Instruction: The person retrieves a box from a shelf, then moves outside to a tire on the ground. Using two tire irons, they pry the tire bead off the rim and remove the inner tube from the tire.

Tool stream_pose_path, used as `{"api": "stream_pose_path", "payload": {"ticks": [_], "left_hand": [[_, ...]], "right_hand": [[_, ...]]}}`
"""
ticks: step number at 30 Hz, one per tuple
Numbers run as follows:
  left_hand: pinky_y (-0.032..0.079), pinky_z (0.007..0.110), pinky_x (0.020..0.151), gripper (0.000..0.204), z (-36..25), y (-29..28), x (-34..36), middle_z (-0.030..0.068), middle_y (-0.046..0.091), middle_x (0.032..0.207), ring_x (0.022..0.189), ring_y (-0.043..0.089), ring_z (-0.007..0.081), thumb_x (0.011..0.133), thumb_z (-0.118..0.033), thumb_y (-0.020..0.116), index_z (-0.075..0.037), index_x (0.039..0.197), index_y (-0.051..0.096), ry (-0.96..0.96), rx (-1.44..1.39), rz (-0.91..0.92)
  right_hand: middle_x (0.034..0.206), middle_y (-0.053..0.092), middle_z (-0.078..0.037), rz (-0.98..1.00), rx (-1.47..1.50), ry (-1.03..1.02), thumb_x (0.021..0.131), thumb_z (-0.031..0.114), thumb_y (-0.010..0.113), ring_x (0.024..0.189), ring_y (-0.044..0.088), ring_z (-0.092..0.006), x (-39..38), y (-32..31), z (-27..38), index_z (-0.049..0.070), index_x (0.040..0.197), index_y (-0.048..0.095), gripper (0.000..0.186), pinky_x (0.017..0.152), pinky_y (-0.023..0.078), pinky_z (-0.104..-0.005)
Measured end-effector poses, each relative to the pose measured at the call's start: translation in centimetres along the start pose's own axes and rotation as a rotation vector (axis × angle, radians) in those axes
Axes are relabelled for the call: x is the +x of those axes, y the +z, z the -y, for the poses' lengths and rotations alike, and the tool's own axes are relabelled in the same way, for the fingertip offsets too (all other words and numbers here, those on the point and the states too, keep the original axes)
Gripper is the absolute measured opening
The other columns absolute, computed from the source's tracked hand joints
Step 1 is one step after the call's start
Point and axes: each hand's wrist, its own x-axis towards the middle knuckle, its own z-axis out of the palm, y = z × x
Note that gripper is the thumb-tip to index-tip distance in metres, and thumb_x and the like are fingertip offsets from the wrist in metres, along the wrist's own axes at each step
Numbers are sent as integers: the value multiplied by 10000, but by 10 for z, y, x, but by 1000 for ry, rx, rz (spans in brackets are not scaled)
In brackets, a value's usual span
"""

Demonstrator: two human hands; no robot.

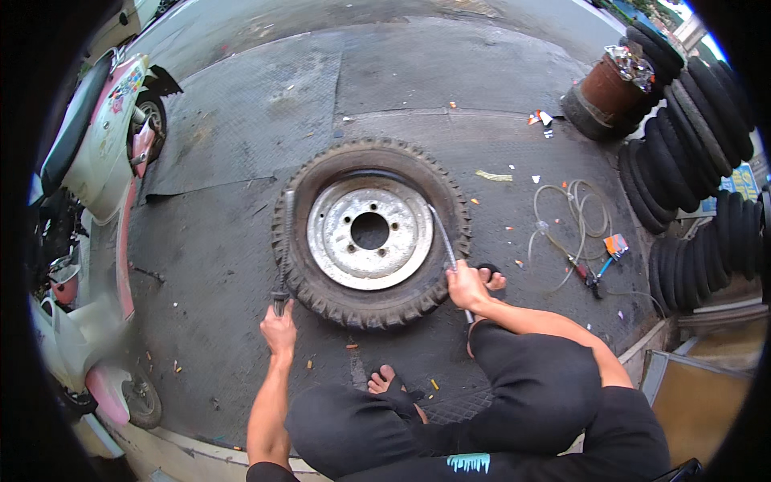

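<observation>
A treaded black tyre (369,305) lies flat on the ground in front of me, around a worn silver wheel rim (333,253) with a round centre hole and several bolt holes. My right hand (467,287) is closed around a slim metal tyre lever (444,233), whose far tip meets the rim's right edge; its other end shows below my fist. My left hand (279,329) grips the dark handle of a long grey ribbed bar (287,233). That bar lies along the tyre's left side, over the tread; its exact kind is unclear.
At left stands a pink and white scooter (104,169). Stacked tyres (671,173) line the right side, near a rusty drum (604,88). A coiled clear air hose (540,217) with a nozzle lies right of the wheel. Litter dots the dark matting. My feet flank the tyre's near side.
</observation>
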Motion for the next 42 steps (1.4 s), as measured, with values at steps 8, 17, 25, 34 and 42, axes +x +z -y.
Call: {"api": "stream_pose_path", "payload": {"ticks": [8, 17, 25, 34, 42], "left_hand": [[513, 603, 960, 641, 89, -24, 14, 332, 746, 1101, 1066, 702, 529, 1016, -552, 693, 80, 1115, 709, -360, 425, -32], [457, 525, 1113, 827, -19, 15, 143, 169, 658, 1443, 1293, 618, 281, 1036, -705, 603, -38, 1523, 575, -349, -461, 209], [504, 371, 1076, 779, -79, 67, 223, 130, 692, 1391, 1223, 664, 231, 1072, -635, 596, 33, 1472, 612, -248, -455, 381], [515, 357, 1090, 907, -92, 62, 213, 159, 694, 1430, 1239, 697, 259, 1020, -685, 636, 72, 1516, 578, -448, -537, 423], [474, 387, 1152, 1029, -68, 54, 196, 190, 665, 1469, 1320, 652, 288, 989, -770, 603, 103, 1530, 546, -463, -649, 433]], "right_hand": [[875, 719, -365, 47, -442, -82, 1118, 271, 481, 850, 715, -576, 0, -4, -15, -25, 1163, 448, 301, 796, 542, -673], [718, 654, -109, 584, 215, 131, 1108, 253, 613, 594, 703, -237, -7, -140, -34, 22, 1136, 598, 233, 507, 542, -416], [886, 623, -53, 935, 930, 728, 1105, 226, 630, 611, 642, -123, -24, -232, -8, -4, 1474, 504, 452, 473, 525, -277], [836, 597, 76, 530, 876, 655, 1096, 156, 667, 730, 498, -31, -61, -148, -10, 19, 1255, 763, 231, 660, 423, -215], [743, 564, -2, 607, 935, 693, 1054, 118, 617, 500, 482, -60, 28, -198, 75, -86, 1153, 629, 227, 387, 321, -258]]}}
